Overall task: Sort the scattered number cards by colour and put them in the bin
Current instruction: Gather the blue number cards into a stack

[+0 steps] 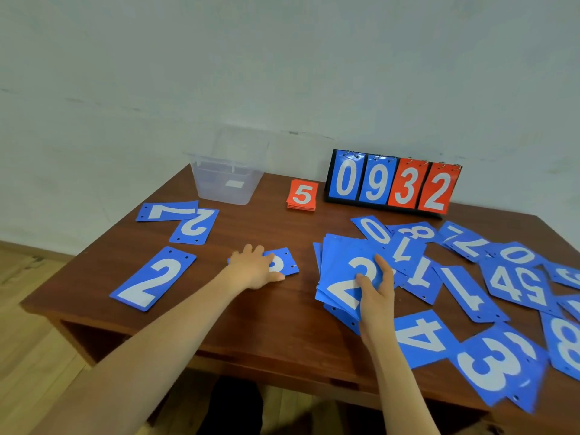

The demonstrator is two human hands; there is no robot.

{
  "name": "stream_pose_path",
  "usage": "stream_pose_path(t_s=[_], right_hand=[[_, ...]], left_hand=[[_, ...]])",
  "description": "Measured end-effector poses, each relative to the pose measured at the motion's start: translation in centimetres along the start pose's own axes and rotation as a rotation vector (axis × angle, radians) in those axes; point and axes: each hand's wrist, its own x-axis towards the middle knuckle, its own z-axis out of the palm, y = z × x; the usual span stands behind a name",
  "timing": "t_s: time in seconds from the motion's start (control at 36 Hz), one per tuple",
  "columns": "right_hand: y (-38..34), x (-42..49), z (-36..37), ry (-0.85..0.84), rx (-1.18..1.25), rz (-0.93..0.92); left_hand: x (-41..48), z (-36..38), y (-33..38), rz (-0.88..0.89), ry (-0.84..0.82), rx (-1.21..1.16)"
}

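Number cards [461, 290] in blue lie scattered across a brown wooden table [266, 328] in the head view, most of them heaped on the right side, overlapping one another, just beyond and beside the right hand [376, 296]. That hand grips a stack of blue cards [342, 277] topped by a 2. The thumb presses on the face and the fingers run along the stack's right edge, and the stack is tilted up off the table at its near corner.

The left hand [255, 268] is well apart from the right, near the table's middle. It rests palm down on a single blue card [284, 260], with the fingers spread over the card's left half and the thumb at its near edge. The digit on that card is mostly covered.

Further left lie three more blue cards: a large 2 [153, 279] near the front edge, and a 7 [169, 211] touching another 2 [194, 227] towards the back.

At the far left of the table, against the wall, stands the clear plastic bin [226, 186]. To its right sits a stack of red cards [302, 196] topped by a 5. Beside that stands a flip scoreboard [392, 186] showing a blue 0 and 9 and a red 3 and 2.
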Motion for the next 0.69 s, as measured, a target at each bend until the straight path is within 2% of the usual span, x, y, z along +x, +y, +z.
stream_pose_path(t_s=[0.11,0.25,0.5,0.58,0.69], right_hand=[[0.0,-0.5,-0.5,0.012,-0.009,-0.008],[-0.2,-1.3,-1.0,0.010,0.046,0.016],[-0.2,-2.6,-1.6,-0.005,0.019,-0.013],[-0.2,-3.1,-1.8,-0.010,0.018,-0.019],[-0.1,-3.5,-2.0,-0.026,0.017,-0.023]], left_hand=[[-1.2,0.9,0.9,-0.003,0.060,0.099],[-2.1,0.9,0.3,-0.075,0.070,-0.171],[-2.9,1.0,-0.3,-0.246,0.052,-0.255],[-3.4,1.4,0.0,-0.273,0.109,-0.302],[-4.2,1.5,0.6,-0.218,0.222,-0.547]])
